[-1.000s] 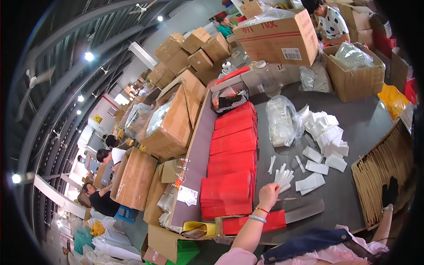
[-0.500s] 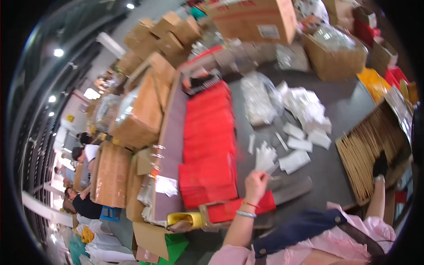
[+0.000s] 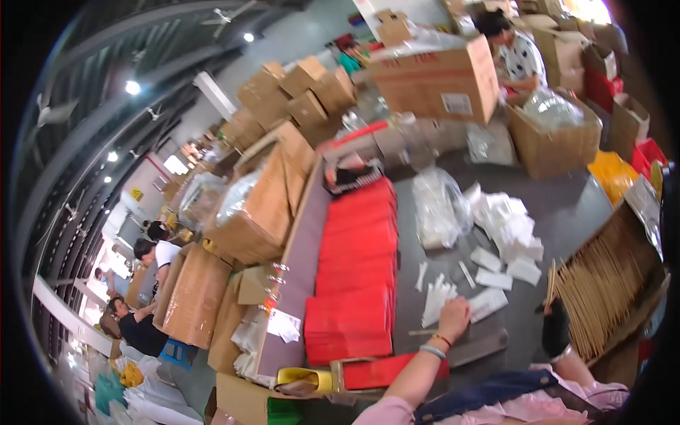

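My left hand (image 3: 455, 316) is bare, with a red cord and a pale bangle at the wrist. Its fingers are closed beside a fan of small white strips (image 3: 438, 300), and what they hold is hidden. A thin tan stick (image 3: 423, 332) lies left of the wrist. My right hand (image 3: 556, 330), in a black glove, grips a few thin brown sticks (image 3: 551, 282) that point upward. It is at the left edge of a cardboard box (image 3: 652, 301) packed with sticks (image 3: 602, 290). A red packet (image 3: 386, 371) lies below my left forearm.
Stacked red packets (image 3: 350, 329) run along a low partition (image 3: 289, 283). White folded pieces (image 3: 506, 225) and a clear plastic bag (image 3: 434, 209) lie on the dark table (image 3: 496, 336). Large cartons (image 3: 433, 78) stand beyond. Other people (image 3: 520, 60) work at the back and left.
My right hand has come out of the stick box leftward, now with sticks in it. My left hand has shifted slightly beside the white strips. The view has tilted upward.
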Tool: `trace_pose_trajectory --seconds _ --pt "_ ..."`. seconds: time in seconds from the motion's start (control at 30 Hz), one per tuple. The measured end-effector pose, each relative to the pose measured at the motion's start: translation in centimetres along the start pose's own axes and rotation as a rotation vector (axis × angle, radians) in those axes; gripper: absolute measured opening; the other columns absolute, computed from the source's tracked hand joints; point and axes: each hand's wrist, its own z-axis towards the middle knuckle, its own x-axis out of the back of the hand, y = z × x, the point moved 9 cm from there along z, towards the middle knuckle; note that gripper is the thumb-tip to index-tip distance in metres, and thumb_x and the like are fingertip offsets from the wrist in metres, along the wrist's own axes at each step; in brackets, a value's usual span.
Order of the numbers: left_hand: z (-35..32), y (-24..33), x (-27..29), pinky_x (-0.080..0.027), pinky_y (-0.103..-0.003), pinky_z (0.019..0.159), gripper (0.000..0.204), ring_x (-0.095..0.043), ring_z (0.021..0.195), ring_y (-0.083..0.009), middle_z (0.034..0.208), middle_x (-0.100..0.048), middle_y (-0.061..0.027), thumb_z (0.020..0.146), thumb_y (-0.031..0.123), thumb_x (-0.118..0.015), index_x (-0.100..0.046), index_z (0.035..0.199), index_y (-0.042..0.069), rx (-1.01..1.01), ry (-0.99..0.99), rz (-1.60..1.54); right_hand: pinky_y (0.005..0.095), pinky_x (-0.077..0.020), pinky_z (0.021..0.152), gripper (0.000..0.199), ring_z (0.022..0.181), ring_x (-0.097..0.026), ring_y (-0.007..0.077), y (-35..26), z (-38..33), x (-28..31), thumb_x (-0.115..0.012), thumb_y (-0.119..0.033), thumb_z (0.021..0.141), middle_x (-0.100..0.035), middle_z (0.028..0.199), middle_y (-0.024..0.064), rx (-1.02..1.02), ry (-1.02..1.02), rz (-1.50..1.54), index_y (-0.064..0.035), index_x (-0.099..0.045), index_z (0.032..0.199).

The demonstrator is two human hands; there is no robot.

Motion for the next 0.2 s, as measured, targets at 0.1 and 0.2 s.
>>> trace_pose_trajectory --seconds 0.1,0.2 --pt "0.2 1.1 1.4 -0.048 -0.045 0.079 0.023 -0.056 0.091 -0.0355 0.096 -0.057 -0.0132 0.076 0.014 -0.07 -0.059 0.096 0.008 -0.004 0.094 -0.114 0.0344 -0.0322 0.099 0.026 0.115 -0.043 0.0197 3.9 -1.5 0.5 -0.048 -0.024 0.099 -0.049 0.122 0.0073 -0.019 -0.205 -0.559 -0.0103 -0.048 0.121" --pt "1.1 0.8 1.7 -0.049 -0.044 0.084 0.038 -0.056 0.103 -0.0366 0.102 -0.056 -0.0137 0.076 0.015 -0.073 -0.056 0.109 0.01 0.056 0.015 -0.184 0.0349 -0.0152 0.118 0.054 0.142 -0.03 0.0217 13.2 -2.1 3.8 -0.053 -0.036 0.097 -0.041 0.148 0.0136 -0.393 -0.257 -0.476 -0.0157 -0.041 0.145"
